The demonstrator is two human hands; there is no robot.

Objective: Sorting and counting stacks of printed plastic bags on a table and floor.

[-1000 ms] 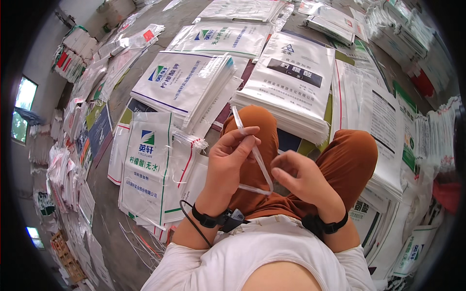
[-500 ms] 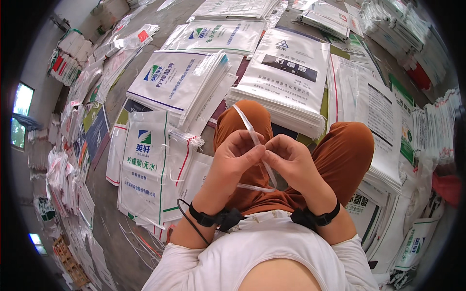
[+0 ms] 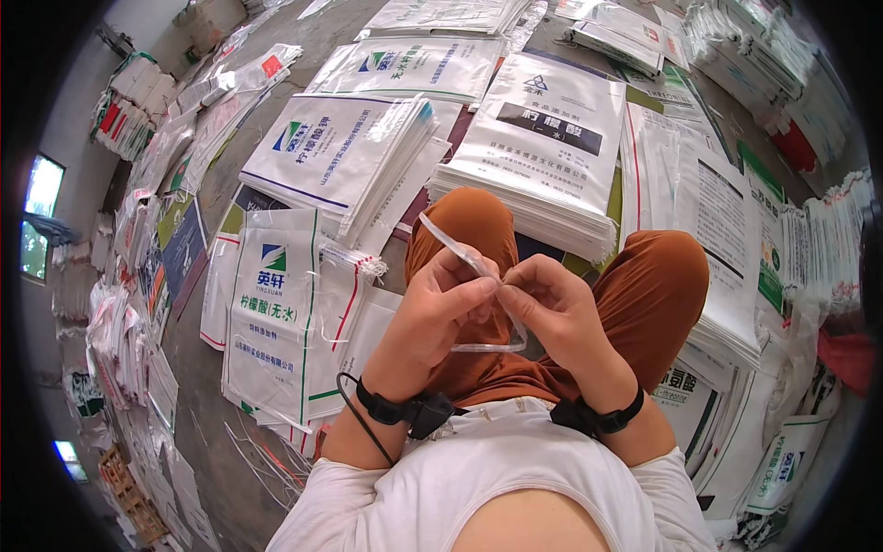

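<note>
A narrow, translucent white plastic strip (image 3: 447, 239) runs between my two hands above my lap. My left hand (image 3: 449, 302) is closed, pinching the strip between thumb and fingers. Close beside it, my right hand (image 3: 552, 308) also pinches the strip, thumb against the bent forefinger. One end of the strip sticks out up and to the left over my left knee. Its lower part hangs below my fingers and bends into a loop across my lap. The exact spot where the fingertips meet on the strip is partly hidden.
A thick stack of white printed sacks (image 3: 533, 138) lies just beyond my knees. More sack stacks (image 3: 336, 156) lie ahead and left, with a single sack (image 3: 271, 317) nearer. Folded sacks (image 3: 722, 239) are on my right. Loose strings (image 3: 267, 465) lie on the floor at lower left.
The strip's upper end has swung left and tilts more. Its lower loop has changed shape and sits slightly higher. Both hands have shifted only a little and still pinch the strip.
</note>
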